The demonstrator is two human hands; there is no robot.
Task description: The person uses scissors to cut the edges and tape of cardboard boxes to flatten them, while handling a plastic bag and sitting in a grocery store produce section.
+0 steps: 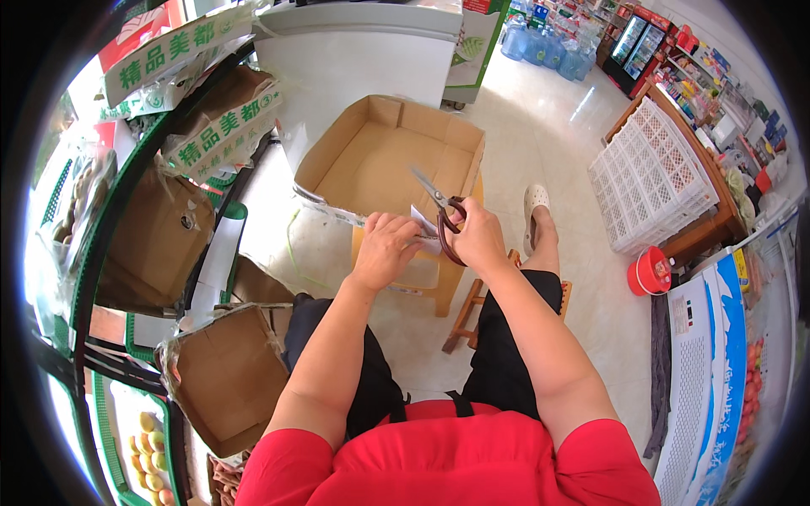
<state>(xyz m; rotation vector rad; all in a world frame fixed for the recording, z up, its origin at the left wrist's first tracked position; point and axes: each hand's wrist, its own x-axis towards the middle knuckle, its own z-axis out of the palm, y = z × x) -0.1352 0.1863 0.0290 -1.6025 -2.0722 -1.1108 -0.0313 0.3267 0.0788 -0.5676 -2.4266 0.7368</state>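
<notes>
A pair of scissors [438, 201] with dark red handles is in my right hand [479, 238], its blades pointing up and left over the near side of a shallow cardboard box [392, 158]. My left hand [387, 248] grips the near edge of this box, where a white paper or film flap [424, 221] stands up between my hands. The box rests on a yellow plastic stool [448, 281]. Whether the blades touch anything cannot be told; they seem slightly apart.
Green-edged shelves with cardboard boxes [221, 379] and fruit [149, 452] stand at the left. A wooden stool [468, 313] is beside my right leg. White plastic crates [655, 177], a red bucket [650, 272] and a freezer [702, 367] are at the right. A white counter [354, 69] stands ahead.
</notes>
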